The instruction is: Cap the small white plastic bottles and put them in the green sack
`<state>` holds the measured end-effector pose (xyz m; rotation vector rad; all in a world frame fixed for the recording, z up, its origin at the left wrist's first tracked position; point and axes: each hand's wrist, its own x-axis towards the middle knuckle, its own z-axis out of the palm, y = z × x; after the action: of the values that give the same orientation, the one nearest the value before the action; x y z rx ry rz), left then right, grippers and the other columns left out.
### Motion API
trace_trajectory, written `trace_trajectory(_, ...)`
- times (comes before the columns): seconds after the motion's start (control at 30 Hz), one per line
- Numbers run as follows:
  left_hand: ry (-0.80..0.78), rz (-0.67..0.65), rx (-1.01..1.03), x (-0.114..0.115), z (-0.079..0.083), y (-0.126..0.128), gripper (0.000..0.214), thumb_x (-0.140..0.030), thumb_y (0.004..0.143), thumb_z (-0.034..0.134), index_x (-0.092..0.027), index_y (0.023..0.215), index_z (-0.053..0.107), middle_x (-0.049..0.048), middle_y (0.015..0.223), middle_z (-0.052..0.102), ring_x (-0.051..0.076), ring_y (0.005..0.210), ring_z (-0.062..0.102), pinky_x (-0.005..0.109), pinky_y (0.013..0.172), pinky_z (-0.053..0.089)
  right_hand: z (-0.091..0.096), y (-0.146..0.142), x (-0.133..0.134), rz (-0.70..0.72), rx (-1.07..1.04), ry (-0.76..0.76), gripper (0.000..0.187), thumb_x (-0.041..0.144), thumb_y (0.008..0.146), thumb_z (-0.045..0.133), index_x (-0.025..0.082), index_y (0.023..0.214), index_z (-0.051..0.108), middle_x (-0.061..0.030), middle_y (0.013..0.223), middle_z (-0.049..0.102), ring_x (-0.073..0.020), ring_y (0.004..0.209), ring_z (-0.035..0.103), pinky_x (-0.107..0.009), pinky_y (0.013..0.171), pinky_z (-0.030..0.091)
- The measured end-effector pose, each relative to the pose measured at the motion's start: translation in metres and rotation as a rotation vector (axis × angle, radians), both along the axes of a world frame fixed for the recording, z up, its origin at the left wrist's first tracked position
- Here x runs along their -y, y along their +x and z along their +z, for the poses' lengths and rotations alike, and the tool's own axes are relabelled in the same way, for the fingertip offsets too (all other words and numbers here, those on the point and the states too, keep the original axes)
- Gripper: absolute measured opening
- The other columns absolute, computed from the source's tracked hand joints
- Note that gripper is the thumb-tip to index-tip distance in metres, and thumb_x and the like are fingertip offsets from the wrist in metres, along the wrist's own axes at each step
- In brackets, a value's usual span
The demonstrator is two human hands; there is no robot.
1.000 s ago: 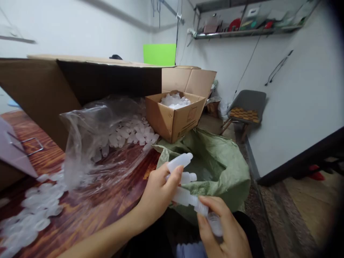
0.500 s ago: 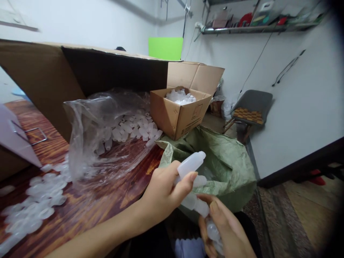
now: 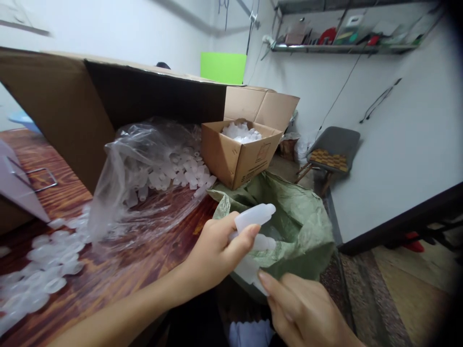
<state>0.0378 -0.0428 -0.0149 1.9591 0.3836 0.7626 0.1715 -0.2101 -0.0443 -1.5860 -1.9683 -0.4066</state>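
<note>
- The left hand (image 3: 220,253) is curled, thumb pressed against fingers, pinching a translucent white plastic bottle with a narrow neck (image 3: 255,217) that points toward half past two.
- Below it, the same hand holds a second translucent white bottle (image 3: 263,242), its neck toward three o'clock, and a lowest translucent white bottle (image 3: 249,269), slanting toward half past four.
- The right hand (image 3: 304,303), at four o'clock from the left, has its fingers drawn together, pinching the outer end of the lowest bottle; its palm is hidden.
- At two o'clock from the left hand, near the bottles, gapes a green woven plastic sack (image 3: 307,226).
- Beyond, between twelve and one, an open brown cardboard box (image 3: 237,159) holds white plastic pieces (image 3: 240,132).
- Toward half past ten, a crumpled clear plastic bag (image 3: 125,154) lies around many small white pieces (image 3: 162,176).
- At nine o'clock, round translucent pieces (image 3: 47,270) lie scattered on the reddish-brown wood-grained desk (image 3: 144,255).
</note>
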Motion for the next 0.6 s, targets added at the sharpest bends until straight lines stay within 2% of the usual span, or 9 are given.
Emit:
trace_trajectory(0.03,-0.005,0.006,0.006,0.000,0.002,0.000,0.036,-0.044,0.095,0.046,-0.015,0.078,0.058,-0.0009,0.063,0.051,0.010,0.054,0.047,0.021,0.047,0.033,0.000,0.001,0.001,0.003,-0.026,-0.034,0.050,0.008,0.091,0.043,0.023,0.138,0.041,0.0034,0.064,0.060,-0.0141,0.051,0.059,-0.025,0.049,0.049)
trace_trajectory(0.1,-0.004,0.014,0.012,0.000,0.005,-0.001,0.036,-0.044,0.095,0.046,-0.015,0.078,0.059,-0.0007,0.064,0.052,0.010,0.054,0.047,0.021,0.047,0.033,0.000,0.003,0.002,-0.009,-0.039,-0.009,0.054,0.008,0.091,0.042,0.020,0.143,0.036,0.0021,0.065,0.061,-0.0155,0.051,0.060,-0.027,0.049,0.049)
trace_trajectory(0.2,0.007,0.017,0.029,-0.001,0.006,-0.002,0.036,-0.044,0.095,0.046,-0.016,0.076,0.058,-0.0009,0.062,0.051,0.010,0.053,0.047,0.022,0.047,0.034,0.003,0.005,0.000,0.011,0.109,0.076,0.063,0.008,0.090,0.044,0.021,0.149,0.026,0.0039,0.060,0.058,-0.0174,0.045,0.056,-0.029,0.043,0.045)
trace_trajectory(0.3,0.009,0.052,0.037,-0.002,0.007,-0.002,0.035,-0.043,0.095,0.047,-0.016,0.074,0.057,-0.0005,0.062,0.052,0.010,0.054,0.048,0.022,0.048,0.034,0.010,0.006,-0.005,0.026,0.076,-0.038,0.050,0.009,0.093,0.040,0.017,0.141,0.035,0.0016,0.066,0.063,-0.0157,0.050,0.060,-0.026,0.045,0.047)
trace_trajectory(0.37,-0.017,0.071,0.028,-0.001,0.007,-0.002,0.035,-0.043,0.095,0.048,-0.017,0.074,0.057,0.0001,0.063,0.053,0.011,0.055,0.049,0.022,0.048,0.036,0.016,0.005,-0.009,-0.018,0.064,-0.011,0.037,0.016,0.097,0.039,0.012,0.133,0.041,-0.0057,0.081,0.071,-0.0164,0.064,0.068,-0.026,0.055,0.053)
trace_trajectory(0.43,-0.121,0.063,0.039,0.000,0.008,0.000,0.033,-0.045,0.093,0.049,-0.017,0.077,0.058,0.0011,0.067,0.057,0.011,0.056,0.052,0.021,0.048,0.038,0.022,0.002,-0.013,-0.039,0.149,0.076,0.032,0.024,0.099,0.040,0.010,0.127,0.045,-0.0099,0.088,0.073,-0.0186,0.071,0.071,-0.027,0.060,0.055)
trace_trajectory(0.5,-0.286,0.032,0.056,0.002,0.009,0.003,0.034,-0.048,0.092,0.049,-0.018,0.078,0.056,0.0006,0.065,0.057,0.010,0.050,0.050,0.019,0.042,0.037,0.026,-0.003,-0.019,-0.028,0.230,0.153,0.028,0.026,0.099,0.041,0.011,0.121,0.048,-0.0087,0.082,0.074,-0.0193,0.066,0.070,-0.028,0.055,0.054)
trace_trajectory(0.6,-0.470,0.004,0.051,0.005,0.009,0.005,0.038,-0.053,0.093,0.047,-0.019,0.076,0.051,-0.0036,0.054,0.048,0.008,0.038,0.040,0.018,0.032,0.029,0.025,-0.010,-0.027,-0.047,0.232,0.213,0.021,0.023,0.097,0.044,0.011,0.113,0.050,-0.0081,0.075,0.072,-0.0193,0.062,0.069,-0.028,0.054,0.053)
